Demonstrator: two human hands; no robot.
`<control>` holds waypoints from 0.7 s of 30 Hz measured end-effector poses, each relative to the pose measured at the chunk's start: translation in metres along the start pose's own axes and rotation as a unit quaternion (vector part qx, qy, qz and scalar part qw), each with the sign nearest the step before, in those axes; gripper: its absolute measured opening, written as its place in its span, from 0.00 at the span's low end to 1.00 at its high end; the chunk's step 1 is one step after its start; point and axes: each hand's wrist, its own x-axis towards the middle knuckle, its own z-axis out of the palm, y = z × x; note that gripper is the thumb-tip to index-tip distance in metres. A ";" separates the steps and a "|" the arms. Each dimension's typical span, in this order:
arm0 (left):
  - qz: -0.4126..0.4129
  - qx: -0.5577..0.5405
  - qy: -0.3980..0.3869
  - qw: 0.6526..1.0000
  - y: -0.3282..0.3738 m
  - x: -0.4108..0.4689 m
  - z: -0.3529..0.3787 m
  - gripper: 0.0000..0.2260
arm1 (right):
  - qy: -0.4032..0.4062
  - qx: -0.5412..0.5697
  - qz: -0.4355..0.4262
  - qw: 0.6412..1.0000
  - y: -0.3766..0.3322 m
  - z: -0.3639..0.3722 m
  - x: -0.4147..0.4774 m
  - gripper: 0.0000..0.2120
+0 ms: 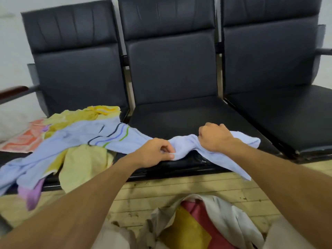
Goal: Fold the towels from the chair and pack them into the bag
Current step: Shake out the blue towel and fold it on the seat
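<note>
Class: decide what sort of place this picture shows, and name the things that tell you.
Probably a waiting room or office lobby: three linked black padded seats stand in a row against a plain white wall, on a worn plank floor.

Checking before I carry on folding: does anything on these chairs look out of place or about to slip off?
Yes. On the left seat a purple towel and a yellow towel hang over the front edge toward the stained floor and could slide off. The blue towel droops past the middle seat's edge too.
</note>
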 end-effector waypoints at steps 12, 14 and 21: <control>-0.185 0.089 0.153 0.967 -0.031 -0.037 -0.037 0.08 | -0.076 0.153 -0.123 0.978 -0.037 0.002 0.002 0.11; -0.222 0.092 0.125 0.963 -0.029 -0.037 -0.035 0.09 | -0.101 0.181 -0.136 0.969 -0.035 -0.002 -0.002 0.08; -0.245 0.110 0.104 0.958 -0.011 -0.021 -0.012 0.25 | -0.040 0.170 -0.080 0.981 -0.036 -0.001 -0.005 0.05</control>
